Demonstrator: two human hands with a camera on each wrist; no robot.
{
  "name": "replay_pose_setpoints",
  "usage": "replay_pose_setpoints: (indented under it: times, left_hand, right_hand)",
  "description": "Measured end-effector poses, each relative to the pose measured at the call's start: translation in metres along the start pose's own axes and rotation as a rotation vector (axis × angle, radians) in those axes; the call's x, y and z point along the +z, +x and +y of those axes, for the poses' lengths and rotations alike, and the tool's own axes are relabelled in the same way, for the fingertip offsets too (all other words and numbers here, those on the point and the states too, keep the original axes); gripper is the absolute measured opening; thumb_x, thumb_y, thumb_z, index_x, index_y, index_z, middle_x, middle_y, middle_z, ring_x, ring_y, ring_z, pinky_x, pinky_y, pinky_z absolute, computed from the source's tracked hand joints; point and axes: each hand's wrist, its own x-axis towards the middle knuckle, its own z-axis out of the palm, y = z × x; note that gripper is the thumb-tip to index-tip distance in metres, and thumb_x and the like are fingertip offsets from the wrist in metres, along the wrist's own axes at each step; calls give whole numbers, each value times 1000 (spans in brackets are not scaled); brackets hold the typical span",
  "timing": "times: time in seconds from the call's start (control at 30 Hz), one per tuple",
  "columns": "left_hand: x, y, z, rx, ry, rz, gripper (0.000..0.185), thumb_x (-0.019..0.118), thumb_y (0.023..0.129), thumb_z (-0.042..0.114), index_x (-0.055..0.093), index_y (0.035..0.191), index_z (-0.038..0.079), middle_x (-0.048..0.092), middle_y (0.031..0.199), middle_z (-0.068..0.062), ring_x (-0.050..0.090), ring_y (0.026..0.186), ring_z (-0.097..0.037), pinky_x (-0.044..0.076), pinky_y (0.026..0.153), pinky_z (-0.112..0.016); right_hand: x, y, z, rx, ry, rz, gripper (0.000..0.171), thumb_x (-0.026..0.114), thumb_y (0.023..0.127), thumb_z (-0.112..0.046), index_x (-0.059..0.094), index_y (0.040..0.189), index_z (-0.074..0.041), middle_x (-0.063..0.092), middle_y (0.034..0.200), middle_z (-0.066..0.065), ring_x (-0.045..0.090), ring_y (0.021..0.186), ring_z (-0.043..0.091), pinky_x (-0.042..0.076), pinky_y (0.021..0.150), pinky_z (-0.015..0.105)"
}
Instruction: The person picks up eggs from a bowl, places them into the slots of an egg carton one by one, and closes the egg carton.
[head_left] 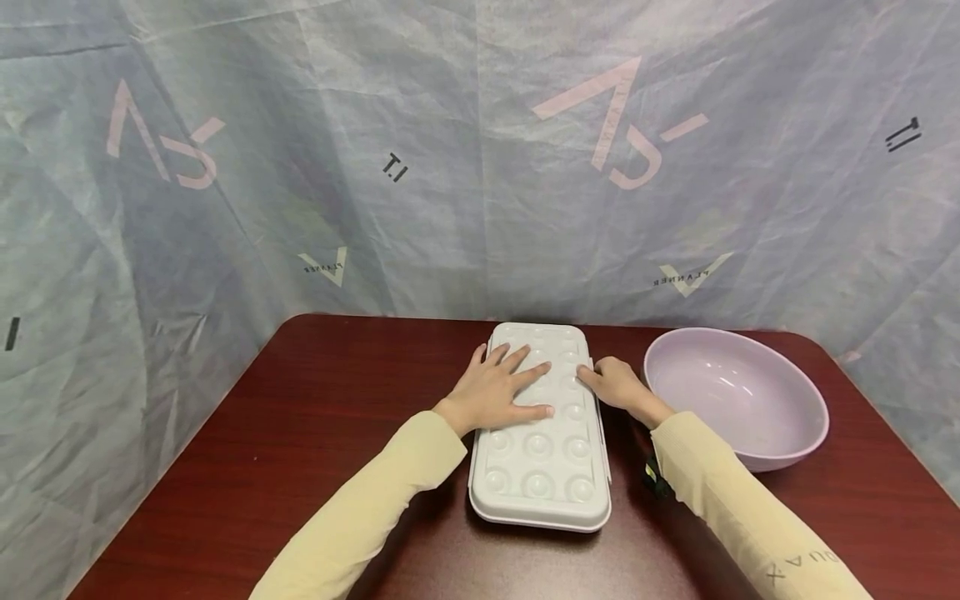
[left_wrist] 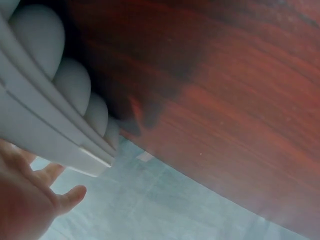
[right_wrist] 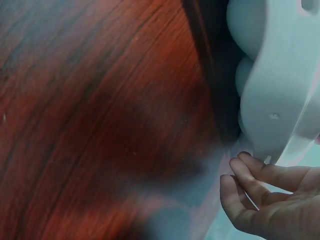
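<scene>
The white egg carton (head_left: pixel 542 433) lies closed on the dark red table (head_left: pixel 300 433), just left of the lilac bowl (head_left: pixel 738 400), and both wrist views show only slivers of its bumpy underside. The left hand (head_left: pixel 495 387) rests flat on the lid, fingers spread and straight. The right hand (head_left: pixel 617 383) touches the carton's right edge; its fingers (right_wrist: pixel 250 175) curl under the rim there, though blur hides how firmly they grip.
</scene>
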Motion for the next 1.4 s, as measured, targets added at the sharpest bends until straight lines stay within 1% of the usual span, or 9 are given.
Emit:
replay_pose_setpoints:
  times: [0.2, 0.47, 0.6, 0.83, 0.97, 1.13, 1.3, 1.4]
  left_hand:
    - [2, -1, -1, 6, -4, 29, 78, 15, 75, 82, 22, 142, 43, 22, 152, 0, 21, 138, -32, 16, 107, -55]
    - [4, 0, 1, 8, -10, 39, 75, 19, 77, 81, 23, 142, 43, 23, 151, 0, 22, 138, -32, 15, 107, -55]
    - [4, -1, 1, 4, -11, 36, 75, 20, 77, 81, 23, 142, 43, 24, 151, 1, 21, 138, -32, 15, 108, -55]
    - [3, 0, 2, 9, -1, 50, 75, 22, 77, 80, 25, 142, 43, 25, 151, 0, 23, 137, -32, 16, 107, -55]
    - [4, 0, 1, 7, 5, 51, 75, 19, 76, 81, 24, 141, 44, 25, 151, 1, 22, 137, -31, 16, 107, -55]
    - [4, 1, 1, 0, 18, 34, 78, 14, 74, 83, 22, 142, 45, 23, 151, 1, 22, 138, -31, 16, 106, -56]
    - [0, 0, 1, -12, 32, 9, 78, 15, 74, 84, 21, 141, 45, 23, 152, 2, 22, 138, -30, 17, 106, -57]
    - [-1, 0, 2, -13, 36, -3, 78, 15, 74, 84, 20, 141, 46, 22, 152, 2, 22, 138, -30, 17, 106, -58]
  right_hand:
    - [1, 1, 0, -10, 0, 1, 43, 42, 93, -26, 36, 52, -15, 32, 45, -4, 33, 42, 10, 33, 46, 25]
    - [2, 2, 2, -20, 15, -14, 42, 41, 92, -23, 39, 51, -15, 32, 44, -5, 33, 41, 10, 32, 45, 25]
    - [1, 2, 3, -12, 26, -27, 42, 41, 92, -23, 39, 51, -15, 32, 44, -5, 32, 41, 9, 32, 45, 24]
    - [0, 4, 3, -1, 44, -42, 41, 42, 91, -21, 39, 51, -15, 31, 45, -6, 32, 43, 9, 31, 46, 24]
    - [-2, 3, 2, -2, 17, -42, 42, 42, 91, -23, 36, 51, -15, 30, 45, -6, 30, 43, 9, 31, 46, 25]
    - [-3, 1, -1, 19, -39, -13, 41, 43, 90, -27, 34, 51, -16, 30, 46, -5, 32, 44, 10, 30, 46, 25]
    - [-4, 1, -4, 33, -87, 10, 41, 44, 89, -31, 35, 51, -16, 33, 46, -5, 35, 45, 12, 31, 46, 25]
    - [-6, 0, -4, 54, -78, 2, 44, 46, 89, -32, 34, 50, -16, 30, 45, -5, 32, 43, 11, 30, 45, 24]
